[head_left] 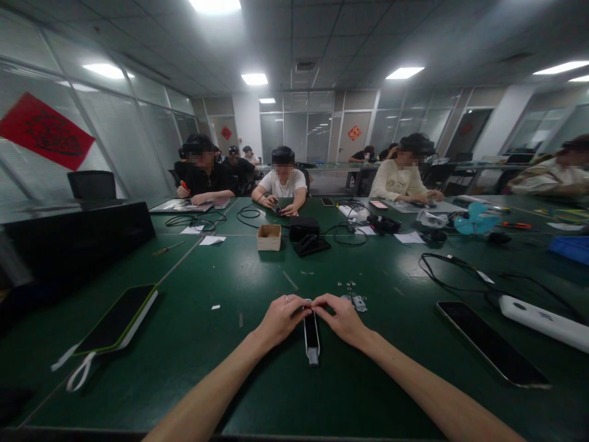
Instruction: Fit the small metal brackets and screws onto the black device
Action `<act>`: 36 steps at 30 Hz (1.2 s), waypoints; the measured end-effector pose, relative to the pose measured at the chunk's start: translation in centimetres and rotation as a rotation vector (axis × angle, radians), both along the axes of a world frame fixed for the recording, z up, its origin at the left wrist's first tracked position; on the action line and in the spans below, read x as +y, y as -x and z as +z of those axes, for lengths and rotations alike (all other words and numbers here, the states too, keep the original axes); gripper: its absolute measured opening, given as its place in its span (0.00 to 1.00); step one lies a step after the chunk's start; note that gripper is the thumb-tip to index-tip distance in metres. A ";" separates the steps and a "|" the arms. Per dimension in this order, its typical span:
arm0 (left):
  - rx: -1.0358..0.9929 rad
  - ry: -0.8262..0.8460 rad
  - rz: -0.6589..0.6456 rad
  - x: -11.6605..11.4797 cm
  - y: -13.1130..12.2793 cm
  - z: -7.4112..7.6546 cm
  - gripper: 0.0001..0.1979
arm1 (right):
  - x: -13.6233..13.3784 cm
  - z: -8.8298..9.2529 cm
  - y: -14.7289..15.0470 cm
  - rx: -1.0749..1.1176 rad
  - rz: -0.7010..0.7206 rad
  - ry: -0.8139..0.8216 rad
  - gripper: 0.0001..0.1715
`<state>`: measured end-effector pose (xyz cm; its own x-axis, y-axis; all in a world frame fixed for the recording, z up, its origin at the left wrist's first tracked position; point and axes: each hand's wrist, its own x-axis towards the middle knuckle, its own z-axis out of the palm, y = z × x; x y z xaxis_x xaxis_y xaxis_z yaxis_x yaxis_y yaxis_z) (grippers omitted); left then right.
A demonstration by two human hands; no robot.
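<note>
At the near edge of the green work table (193,374), a slim black device (311,334) with a silver metal end lies lengthwise, metal end toward the person. Both hands are grasping its far end. Left hand (281,320): fingers curled in, closed on the device from the left, ring on one finger. Right hand (339,319): closed on it from the right, fingers (322,299) meeting those of the left hand over the top.

Just beyond the right hand, small metal rings (346,285) and a metal hinge plate (358,302) lie loose on the tabletop. Farther out sits an open cardboard box (269,237); contents cannot be made out from this angle. A black case (304,228) stands just beside it, lid state unclear. A blue tray (569,249) is cut off at the right edge, contents not visible.

Left of the hands: a tablet in a green case (115,319). Right: a dark-screened phone (492,344) and a white power strip (543,322). Across the table, one co-worker in a white T-shirt (283,183) handles a small dark item, and another in black (205,178) holds an orange-handled screwdriver (184,186).
</note>
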<state>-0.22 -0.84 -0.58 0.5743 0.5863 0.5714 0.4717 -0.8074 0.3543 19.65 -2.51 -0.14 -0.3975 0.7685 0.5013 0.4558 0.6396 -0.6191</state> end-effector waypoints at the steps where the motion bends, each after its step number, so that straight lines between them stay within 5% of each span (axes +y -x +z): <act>1: 0.003 0.003 -0.003 0.0 0.0 0.0 0.07 | 0.0 0.0 0.0 -0.007 -0.002 -0.011 0.07; 10: 0.060 0.015 0.011 0.2 0.0 0.2 0.08 | 0.4 -0.2 -0.2 -0.086 -0.045 -0.120 0.07; 20: 0.189 0.210 0.222 2.1 2.3 1.1 0.05 | 1.1 0.6 -1.5 -0.252 -0.144 -0.053 0.07; 36: 0.263 0.224 0.197 2.0 2.0 0.5 0.07 | 1.6 -0.5 -1.8 -0.362 -0.142 0.044 0.10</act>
